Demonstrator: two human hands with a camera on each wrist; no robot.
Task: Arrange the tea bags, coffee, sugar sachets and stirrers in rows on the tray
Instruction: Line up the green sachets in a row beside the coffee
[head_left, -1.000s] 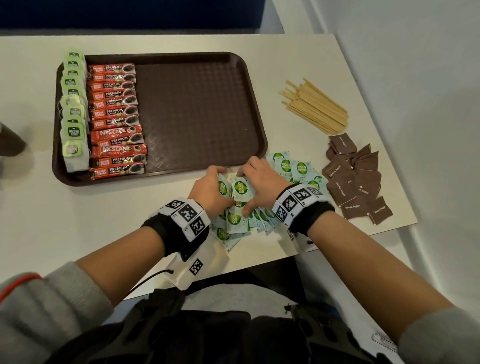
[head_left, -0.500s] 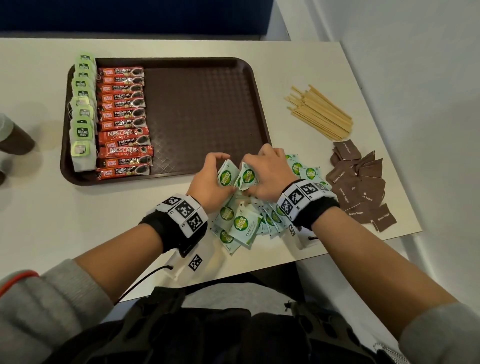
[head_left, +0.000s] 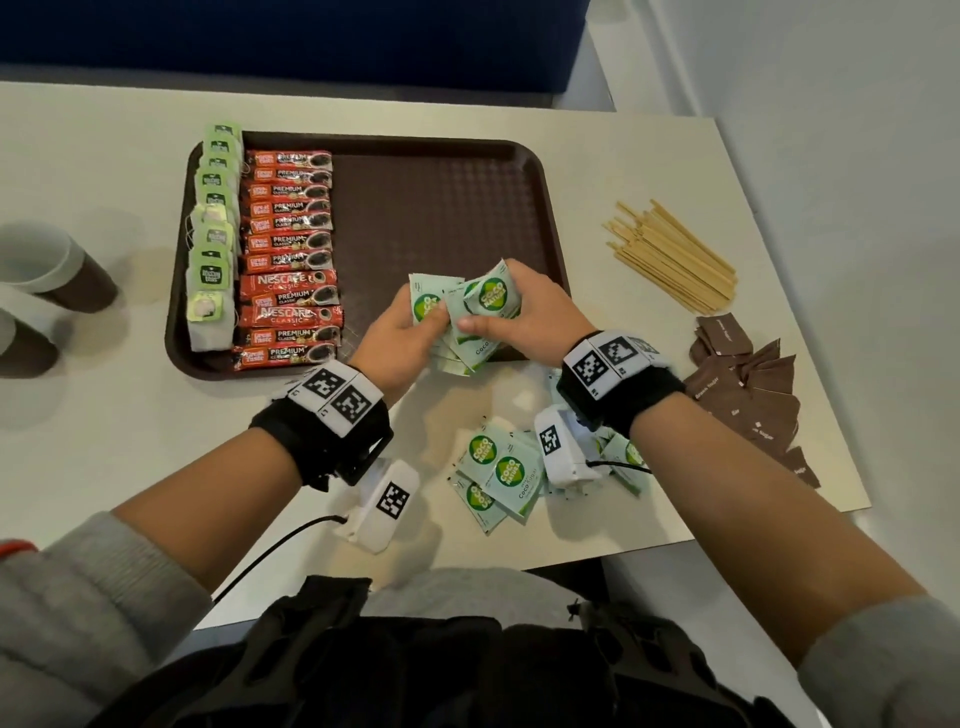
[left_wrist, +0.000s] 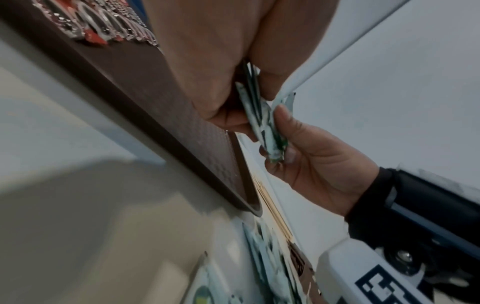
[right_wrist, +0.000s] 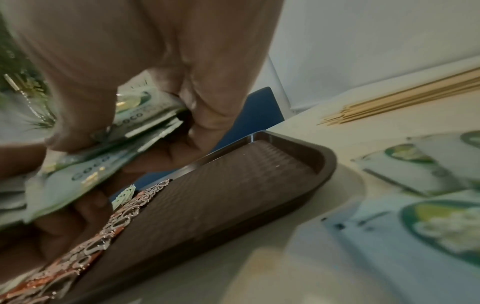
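Head view: white table (head_left: 130, 415) carries the brown tray (head_left: 441, 208) near its far edge; tea bags (head_left: 213, 234) line the tray's left edge, coffee sticks (head_left: 288, 260) in a row beside them. Stirrers (head_left: 670, 254) and brown sugar sachets (head_left: 748, 384) lie by the table's right edge, loose green sachets (head_left: 498, 473) near its front edge. My left hand (head_left: 400, 338) and right hand (head_left: 530, 317) meet over the tray's front edge, both gripping one stack of green sachets (head_left: 467, 317).

Green sachets (head_left: 480, 312) now lifted over tray (head_left: 535, 171).
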